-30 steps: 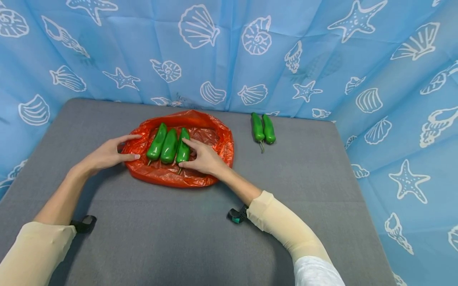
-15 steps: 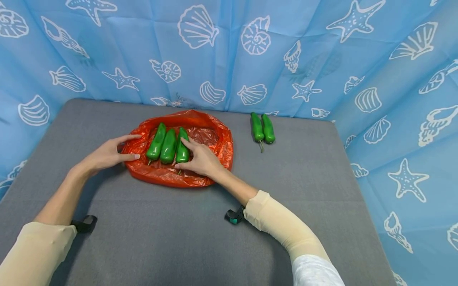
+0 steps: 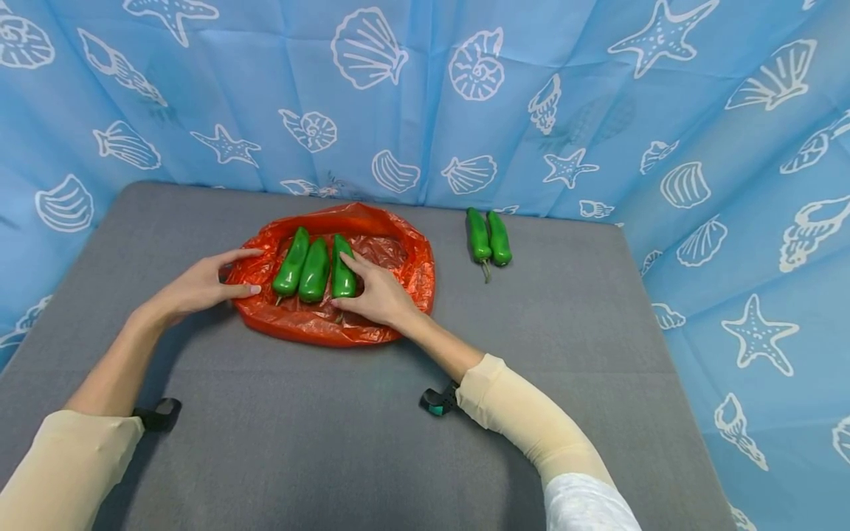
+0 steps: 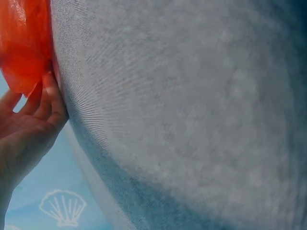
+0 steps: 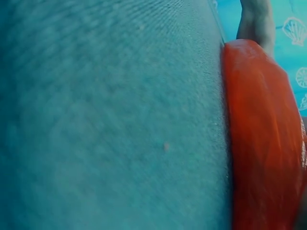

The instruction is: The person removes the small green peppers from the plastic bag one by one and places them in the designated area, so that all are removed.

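Observation:
A red plastic bag [image 3: 417, 284] lies spread open on the grey table, with three green peppers side by side in it: a left one [image 3: 291, 264], a middle one [image 3: 314, 273] and a right one [image 3: 343, 267]. My right hand [image 3: 378, 295] pinches the right pepper between thumb and fingers; the thumb covers part of its stem end. At the bag's left side my left hand [image 3: 199, 286] rests with fingers and thumb spread over the rim. In the left wrist view the left hand's fingers [image 4: 41, 103] touch the bag [image 4: 24, 38] from outside.
Two more green peppers, one with a long stem [image 3: 478, 236] and one beside it [image 3: 499, 240], lie near the back edge of the grey table [image 3: 332, 428]. A blue shell-patterned curtain [image 3: 412, 96] hangs behind and beside the table.
The right pepper has shifted slightly right with my right hand, widening its gap to the middle pepper. My left hand and the two peppers on the table stay put.

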`<state>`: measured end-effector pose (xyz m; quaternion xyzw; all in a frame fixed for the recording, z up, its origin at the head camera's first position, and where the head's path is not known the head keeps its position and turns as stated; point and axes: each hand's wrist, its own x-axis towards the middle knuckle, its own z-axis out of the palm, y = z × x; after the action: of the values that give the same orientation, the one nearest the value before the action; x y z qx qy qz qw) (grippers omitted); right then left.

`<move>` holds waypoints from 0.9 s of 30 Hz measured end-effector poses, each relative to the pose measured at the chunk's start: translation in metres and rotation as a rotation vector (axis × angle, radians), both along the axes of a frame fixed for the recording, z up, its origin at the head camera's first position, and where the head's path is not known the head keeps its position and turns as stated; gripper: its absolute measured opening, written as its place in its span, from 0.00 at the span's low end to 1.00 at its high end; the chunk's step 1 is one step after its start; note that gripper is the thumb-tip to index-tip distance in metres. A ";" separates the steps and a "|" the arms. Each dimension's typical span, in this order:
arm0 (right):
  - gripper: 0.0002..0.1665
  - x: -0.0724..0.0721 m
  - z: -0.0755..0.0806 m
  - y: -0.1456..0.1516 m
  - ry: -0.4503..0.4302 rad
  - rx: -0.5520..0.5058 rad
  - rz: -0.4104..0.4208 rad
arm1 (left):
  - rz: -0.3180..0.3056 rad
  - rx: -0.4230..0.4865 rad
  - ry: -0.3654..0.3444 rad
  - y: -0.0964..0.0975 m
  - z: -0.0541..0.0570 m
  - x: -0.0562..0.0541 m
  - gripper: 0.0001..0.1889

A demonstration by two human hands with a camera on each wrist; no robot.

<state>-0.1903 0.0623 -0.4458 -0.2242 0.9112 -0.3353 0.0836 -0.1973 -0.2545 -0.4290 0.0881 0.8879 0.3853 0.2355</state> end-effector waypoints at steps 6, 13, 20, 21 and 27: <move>0.52 -0.001 0.003 0.006 0.012 -0.022 0.011 | 0.003 0.003 0.000 0.000 0.001 0.000 0.44; 0.52 -0.002 0.006 0.013 0.001 -0.071 0.034 | -0.001 0.000 0.000 0.000 0.002 0.001 0.45; 0.50 -0.004 0.009 0.019 -0.032 -0.167 0.028 | -0.004 -0.011 0.005 -0.001 0.002 0.001 0.45; 0.50 -0.004 0.010 0.020 -0.037 -0.177 0.023 | -0.004 -0.012 0.005 0.000 0.002 0.001 0.45; 0.50 -0.002 0.016 0.027 -0.049 -0.186 -0.021 | 0.000 -0.010 0.003 0.000 0.002 0.001 0.45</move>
<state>-0.1927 0.0894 -0.4297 -0.2133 0.8760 -0.4248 0.0812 -0.1959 -0.2542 -0.4275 0.0876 0.8900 0.3809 0.2347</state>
